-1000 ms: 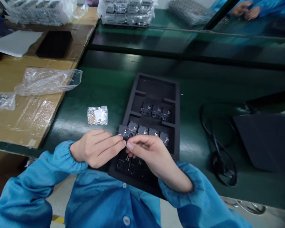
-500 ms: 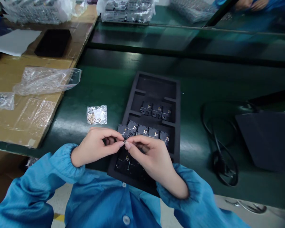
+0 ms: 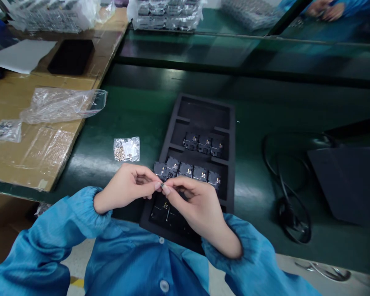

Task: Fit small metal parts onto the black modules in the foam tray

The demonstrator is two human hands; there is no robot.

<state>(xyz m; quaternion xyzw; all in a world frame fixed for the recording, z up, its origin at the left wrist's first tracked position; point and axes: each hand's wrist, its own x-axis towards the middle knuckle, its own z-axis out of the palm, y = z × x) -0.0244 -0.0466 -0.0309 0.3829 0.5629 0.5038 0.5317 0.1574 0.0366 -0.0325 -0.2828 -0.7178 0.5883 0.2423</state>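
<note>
A second ago my left hand (image 3: 123,189) had its fingers outstretched, thumb hidden; now it has rolled into a pinch, thumb showing, and a tiny part (image 3: 162,185) peeks out against my right hand's (image 3: 200,203) fingertips.

Low in the middle, a person's left hand (image 3: 125,188) and right hand (image 3: 205,202) pinch a tiny thing (image 3: 162,185) over a dark tray (image 3: 231,152) of black parts (image 3: 185,169). A clear bag of shiny bits (image 3: 126,149) lies left of center; a black cord (image 3: 286,211) curls at right.
</note>
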